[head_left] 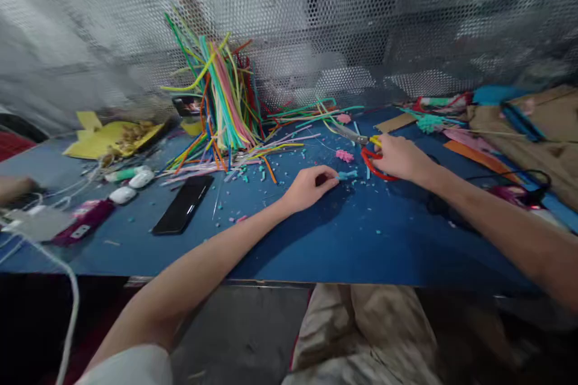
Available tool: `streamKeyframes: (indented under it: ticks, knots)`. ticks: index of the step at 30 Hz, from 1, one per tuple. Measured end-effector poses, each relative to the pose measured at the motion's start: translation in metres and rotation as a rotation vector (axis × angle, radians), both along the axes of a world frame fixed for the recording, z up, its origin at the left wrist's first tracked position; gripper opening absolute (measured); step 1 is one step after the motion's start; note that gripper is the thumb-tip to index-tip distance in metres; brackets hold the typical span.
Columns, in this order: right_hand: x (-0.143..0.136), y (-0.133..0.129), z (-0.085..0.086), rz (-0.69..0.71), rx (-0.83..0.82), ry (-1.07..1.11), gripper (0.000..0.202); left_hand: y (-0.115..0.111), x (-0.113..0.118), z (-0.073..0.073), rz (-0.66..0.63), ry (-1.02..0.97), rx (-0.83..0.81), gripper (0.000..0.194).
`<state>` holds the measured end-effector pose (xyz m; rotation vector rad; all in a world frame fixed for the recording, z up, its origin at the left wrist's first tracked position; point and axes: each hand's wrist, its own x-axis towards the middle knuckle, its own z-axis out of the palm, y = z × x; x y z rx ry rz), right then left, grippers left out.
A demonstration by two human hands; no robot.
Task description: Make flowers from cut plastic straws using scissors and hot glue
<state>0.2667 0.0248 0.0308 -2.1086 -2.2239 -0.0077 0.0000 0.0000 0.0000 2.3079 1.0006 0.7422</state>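
Note:
Between the thumb and fingers of my left hand (311,188) is a short light-blue piece of pipe cleaner (347,175), its free end pointing right. My right hand (400,156) grips a pair of scissors with red and yellow handles (368,159). Their metal blades (350,133) point up and left, apart from the blue piece. Just left of the scissors lies a fuzzy pink piece (344,156), with another pink piece (344,118) farther back. Tiny cut bits are scattered over the blue table (289,252).
A tall bundle of colourful pipe cleaners (226,96) stands at the back, loose ones around it. A black phone (183,204) lies left of my arm. Farther left are a purple power strip (83,222) with white cables and a yellow tray (112,141). Cardboard (542,114) lies right.

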Motion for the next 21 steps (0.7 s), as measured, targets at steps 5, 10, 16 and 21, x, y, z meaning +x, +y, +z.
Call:
streamKeyframes:
  ticks: [5,10,16,21]
  knots:
    - [-0.017,0.006,-0.003,0.041,-0.033,-0.007,0.037,-0.006,0.001,0.012,-0.077,0.069,0.19,0.014]
    - [-0.022,0.012,-0.001,0.081,-0.095,-0.004,0.021,-0.009,0.002,0.013,-0.054,-0.01,0.157,0.014]
    - [-0.019,0.019,-0.001,0.07,-0.113,-0.004,0.02,-0.008,0.005,0.009,0.086,-0.219,-0.109,0.028]
    - [-0.023,0.021,0.0,0.062,-0.108,-0.016,0.021,-0.004,0.006,0.004,0.072,-0.412,-0.294,0.035]
